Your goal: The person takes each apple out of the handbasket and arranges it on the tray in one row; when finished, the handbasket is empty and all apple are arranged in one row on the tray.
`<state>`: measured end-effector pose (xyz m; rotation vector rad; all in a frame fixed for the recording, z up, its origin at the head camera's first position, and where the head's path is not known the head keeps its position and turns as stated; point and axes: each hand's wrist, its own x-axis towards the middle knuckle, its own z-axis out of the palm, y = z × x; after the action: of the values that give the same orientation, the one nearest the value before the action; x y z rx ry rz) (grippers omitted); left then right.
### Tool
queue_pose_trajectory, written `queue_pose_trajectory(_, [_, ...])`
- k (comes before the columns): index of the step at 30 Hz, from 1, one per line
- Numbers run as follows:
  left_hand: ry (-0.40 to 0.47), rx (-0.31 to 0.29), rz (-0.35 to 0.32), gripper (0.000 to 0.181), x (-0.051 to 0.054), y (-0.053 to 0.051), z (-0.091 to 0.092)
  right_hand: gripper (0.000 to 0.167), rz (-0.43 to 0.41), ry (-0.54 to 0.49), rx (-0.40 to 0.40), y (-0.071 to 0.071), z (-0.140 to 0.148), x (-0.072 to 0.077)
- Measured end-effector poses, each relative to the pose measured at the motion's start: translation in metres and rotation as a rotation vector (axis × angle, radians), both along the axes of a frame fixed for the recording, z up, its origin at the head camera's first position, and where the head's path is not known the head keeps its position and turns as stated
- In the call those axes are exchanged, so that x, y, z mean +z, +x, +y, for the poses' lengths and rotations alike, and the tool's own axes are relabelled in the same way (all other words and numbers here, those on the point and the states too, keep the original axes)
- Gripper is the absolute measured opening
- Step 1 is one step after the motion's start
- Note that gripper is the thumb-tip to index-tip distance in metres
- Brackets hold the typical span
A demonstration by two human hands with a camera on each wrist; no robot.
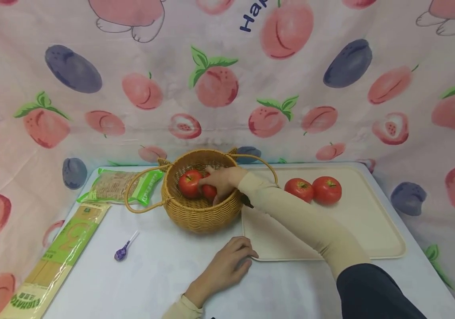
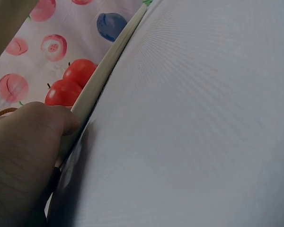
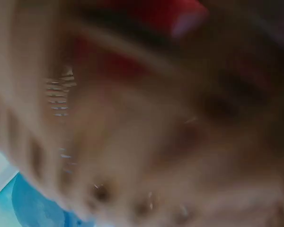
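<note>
In the head view my right hand reaches over the rim of the wicker basket, its fingers round a red apple. Another apple lies beside it in the basket. My left hand rests at the near left corner of the cream tray, fingers loosely bent by its edge. The left wrist view has this hand against the tray rim. Two apples sit together on the tray. The right wrist view is blurred, with red patches behind wicker.
A green-edged bag lies at the back left, partly behind a basket handle. A long noodle packet runs along the left side of the table. A purple lollipop lies in front of the basket's left side.
</note>
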<state>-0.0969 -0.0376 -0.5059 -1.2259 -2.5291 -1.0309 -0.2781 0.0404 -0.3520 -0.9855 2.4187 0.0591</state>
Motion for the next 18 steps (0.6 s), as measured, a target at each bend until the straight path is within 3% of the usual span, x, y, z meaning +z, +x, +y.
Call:
queue_pose_trajectory(6, [-0.002,0.009,0.012,0.018,0.0,0.0,-0.001,0.065,0.004,-0.115,0.019,0.0,0.003,0.012])
queue_pose_trajectory(18, [-0.001,0.004,0.006,0.017,-0.003,0.0,0.0,0.062,-0.041,-0.455,0.008,-0.002,0.029,0.015])
